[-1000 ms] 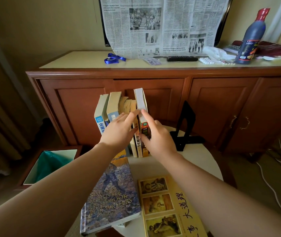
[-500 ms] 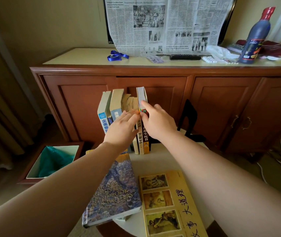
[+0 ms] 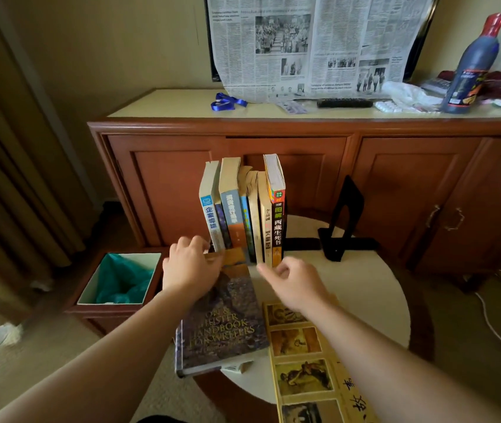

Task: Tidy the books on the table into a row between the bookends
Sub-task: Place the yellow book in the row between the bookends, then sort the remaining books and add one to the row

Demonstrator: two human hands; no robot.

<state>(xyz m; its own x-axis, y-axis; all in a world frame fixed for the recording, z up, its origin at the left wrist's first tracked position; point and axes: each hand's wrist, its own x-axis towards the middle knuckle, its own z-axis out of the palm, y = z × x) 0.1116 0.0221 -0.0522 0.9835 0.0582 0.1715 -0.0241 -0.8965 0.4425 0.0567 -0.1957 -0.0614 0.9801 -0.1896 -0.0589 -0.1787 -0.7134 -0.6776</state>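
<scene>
My left hand [image 3: 190,265] lies over the far end of the writers' handbook [image 3: 223,319], fingers bent down at its far-left corner; motion blur hides whether they truly clamp the cover, so I cannot tell. My right hand [image 3: 293,283] hangs just near of the upright row, fingers loosely curled with nothing between them, its fingertips close to the foot of the row but apart from it.

The row of standing books [image 3: 244,209] is upright on the far-left part of the round white table [image 3: 374,288], spines toward me. Its rightmost volume, a black-spined book [image 3: 278,222], is the tallest. A black bookend [image 3: 345,219] stands well to the right of the row, with bare table between. The handbook lies flat, near of the row, its near end overhanging the table edge. Right beside it lies a yellow book with pictures [image 3: 307,361], also flat.

Left of the table, a wastebasket [image 3: 121,279] with a green liner sits on the floor. Behind everything runs a wooden sideboard [image 3: 395,166].
</scene>
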